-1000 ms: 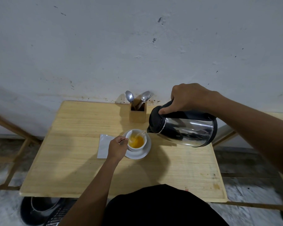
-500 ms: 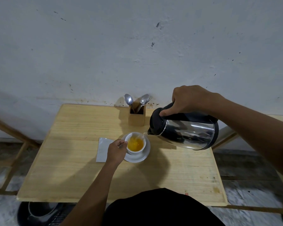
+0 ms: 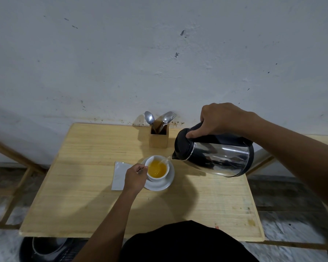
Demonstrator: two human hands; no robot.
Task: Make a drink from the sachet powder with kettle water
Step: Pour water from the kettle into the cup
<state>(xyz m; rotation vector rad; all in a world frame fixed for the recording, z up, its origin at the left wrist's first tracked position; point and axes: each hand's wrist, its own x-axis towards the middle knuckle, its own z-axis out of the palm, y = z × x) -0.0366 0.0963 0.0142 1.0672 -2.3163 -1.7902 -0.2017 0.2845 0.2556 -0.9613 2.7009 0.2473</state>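
Near edge: we see the pale wooden counter (image 3: 83, 205), bare on our side of both grips, with a dark garment at the bottom of the view.
Left grip: our left hand (image 3: 135, 176) is curled closed at the near-left side of the cup (image 3: 157, 170), pinching what looks like its handle; the handle itself is mostly hidden by the fingers.
Cup: white, upright on a white saucer (image 3: 164, 183), holding bright orange liquid well up its wall.
Sachet: a flat white sachet (image 3: 119, 174) lies on the counter just left of the left grip, partly covered by the wrist.
Stream: we see a thin thread of water (image 3: 166, 159) falling from the spout into the far-right side of the cup.
Right grip: our right hand (image 3: 219, 119) is wrapped tight around the black handle on top of the kettle (image 3: 216, 156), thumb pressed near the lid.
Kettle: shiny steel with black lid and base, tipped steeply toward the cup, held off the counter, to the right of the left grip.
Beyond: a wooden holder (image 3: 158, 138) with spoons (image 3: 149, 117) stands past the cup, against the stained white wall (image 3: 159, 53).
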